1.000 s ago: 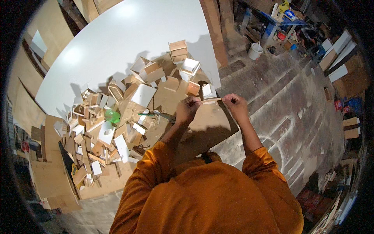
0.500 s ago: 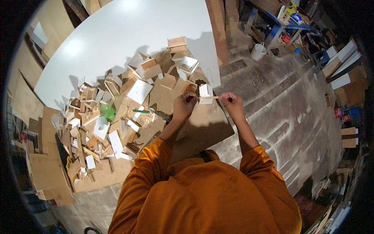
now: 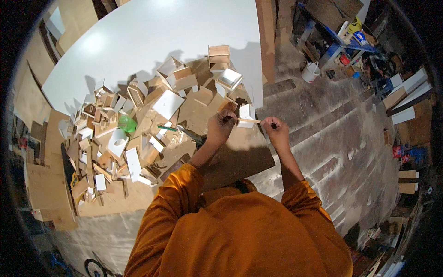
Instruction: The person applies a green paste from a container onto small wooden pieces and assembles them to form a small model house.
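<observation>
Between my two hands runs a thin, pale strip (image 3: 249,121), roughly level and seemingly of wood. My left hand (image 3: 220,125) pinches its left end with curled fingers. The right end is pinched by my right hand (image 3: 276,131). Just behind the strip stands a small white block or box (image 3: 247,112) on the brown board (image 3: 240,157). An orange-brown piece (image 3: 227,105) lies close beyond my left hand. Which faces of the strip my fingertips cover, I cannot make out.
Many small wood and white board offcuts are heaped at the left, with a green translucent bottle (image 3: 127,123) among them. A large white panel (image 3: 175,32) lies behind. On the floor at the right are a white bucket (image 3: 310,72) and a blue workbench (image 3: 332,48).
The whole view has shifted slightly. Both hands still pinch the strip, which now tilts down a little toward the right.
</observation>
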Demonstrator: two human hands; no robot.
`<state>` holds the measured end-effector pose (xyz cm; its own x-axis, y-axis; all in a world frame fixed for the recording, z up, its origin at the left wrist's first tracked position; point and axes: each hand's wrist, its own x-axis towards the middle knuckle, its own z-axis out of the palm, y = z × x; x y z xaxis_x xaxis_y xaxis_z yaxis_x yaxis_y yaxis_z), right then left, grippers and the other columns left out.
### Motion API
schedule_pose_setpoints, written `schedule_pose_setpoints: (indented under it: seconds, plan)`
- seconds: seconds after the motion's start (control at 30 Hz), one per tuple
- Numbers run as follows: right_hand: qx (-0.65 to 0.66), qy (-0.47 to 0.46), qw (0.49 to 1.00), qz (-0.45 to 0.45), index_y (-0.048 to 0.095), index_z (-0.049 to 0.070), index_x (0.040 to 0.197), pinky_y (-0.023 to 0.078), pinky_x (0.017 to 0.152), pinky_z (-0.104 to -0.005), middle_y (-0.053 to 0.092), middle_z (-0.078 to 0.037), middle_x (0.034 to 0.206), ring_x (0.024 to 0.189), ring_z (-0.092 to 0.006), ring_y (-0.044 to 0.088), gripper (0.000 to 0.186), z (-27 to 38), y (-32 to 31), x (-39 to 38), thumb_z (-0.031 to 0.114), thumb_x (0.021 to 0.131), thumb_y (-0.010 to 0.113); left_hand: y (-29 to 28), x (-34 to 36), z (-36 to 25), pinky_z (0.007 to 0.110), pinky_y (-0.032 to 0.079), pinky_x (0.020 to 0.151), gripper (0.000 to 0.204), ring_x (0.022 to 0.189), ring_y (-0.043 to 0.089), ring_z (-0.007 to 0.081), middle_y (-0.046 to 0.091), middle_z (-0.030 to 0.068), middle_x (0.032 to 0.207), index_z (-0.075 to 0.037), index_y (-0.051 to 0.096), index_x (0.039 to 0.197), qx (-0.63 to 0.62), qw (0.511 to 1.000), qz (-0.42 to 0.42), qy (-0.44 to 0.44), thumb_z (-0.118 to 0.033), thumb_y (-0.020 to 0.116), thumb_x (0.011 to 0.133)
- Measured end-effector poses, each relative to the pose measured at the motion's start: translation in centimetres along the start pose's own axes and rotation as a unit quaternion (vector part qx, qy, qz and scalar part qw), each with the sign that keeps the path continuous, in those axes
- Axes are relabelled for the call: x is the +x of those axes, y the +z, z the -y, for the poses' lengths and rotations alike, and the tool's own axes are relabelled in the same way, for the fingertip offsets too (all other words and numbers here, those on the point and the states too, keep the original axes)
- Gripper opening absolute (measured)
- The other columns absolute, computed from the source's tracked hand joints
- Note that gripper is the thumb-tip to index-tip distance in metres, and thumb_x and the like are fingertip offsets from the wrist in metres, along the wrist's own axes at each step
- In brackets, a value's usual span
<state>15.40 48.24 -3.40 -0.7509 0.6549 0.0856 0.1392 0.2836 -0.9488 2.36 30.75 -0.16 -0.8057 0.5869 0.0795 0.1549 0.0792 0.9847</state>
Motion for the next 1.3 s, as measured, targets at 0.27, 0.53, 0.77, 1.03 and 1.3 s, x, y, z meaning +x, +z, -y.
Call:
schedule_pose_setpoints:
  seconds: [0.27, 0.53, 0.77, 1.03, 1.3]
  plan:
    - [-0.006, -0.034, 0.999, 0.004, 0.067, 0.003, 0.085, 0.046, 0.065, -0.0247, 0.063, -0.001, 0.076, 0.070, -0.0087, 0.055, 0.012, -0.3, 0.6, 0.1, 0.011, 0.079, 0.073, 0.3, 0.1, 2.7, 0.026, 0.047, 0.069, 0.004, 0.073, 0.057, 0.0095, 0.063, 0.0036, 0.077, 0.001, 0.061, 0.088, -0.026, 0.999, -0.013, 0.030, -0.002, 0.064, 0.086]
    - [0.013, 0.010, 0.998, 0.065, 0.065, 0.003, 0.083, 0.043, 0.060, -0.0240, 0.059, 0.001, 0.070, 0.065, -0.0075, 0.051, 0.012, 2.2, 0.9, -0.2, 0.012, 0.082, 0.072, 0.3, -0.3, 3.3, 0.027, 0.047, 0.068, 0.006, 0.073, 0.058, 0.0105, 0.064, 0.0056, 0.078, 0.002, 0.061, 0.088, 0.013, 0.998, -0.030, 0.054, -0.003, 0.064, 0.086]
    - [-0.008, -0.017, 0.998, 0.057, 0.067, 0.003, 0.083, 0.044, 0.060, -0.0248, 0.061, -0.001, 0.071, 0.065, -0.0086, 0.053, 0.010, 1.3, 0.9, -0.1, 0.011, 0.081, 0.072, -0.1, -0.6, 2.5, 0.028, 0.047, 0.063, 0.006, 0.067, 0.060, 0.0157, 0.065, 0.0106, 0.079, -0.001, 0.062, 0.087, 0.087, 0.990, -0.026, 0.108, -0.002, 0.066, 0.082]
    - [-0.031, -0.038, 0.998, 0.027, 0.069, 0.003, 0.084, 0.046, 0.063, -0.0267, 0.062, -0.004, 0.075, 0.067, -0.0123, 0.056, 0.011, 0.7, 1.0, 0.3, 0.012, 0.079, 0.074, -0.1, -0.1, 2.8, 0.030, 0.047, 0.058, 0.009, 0.060, 0.059, 0.0188, 0.064, 0.0127, 0.078, -0.002, 0.062, 0.091, 0.135, 0.983, -0.028, 0.125, -0.003, 0.065, 0.083]
    - [-0.051, -0.046, 0.997, 0.024, 0.069, 0.003, 0.085, 0.045, 0.061, -0.0266, 0.063, -0.005, 0.076, 0.067, -0.0124, 0.057, 0.012, 1.3, 0.8, 0.4, 0.012, 0.079, 0.074, 0.0, -0.1, 2.8, 0.029, 0.046, 0.059, 0.011, 0.063, 0.059, 0.0193, 0.063, 0.0121, 0.078, -0.001, 0.062, 0.091, 0.108, 0.987, -0.020, 0.121, -0.006, 0.066, 0.083]
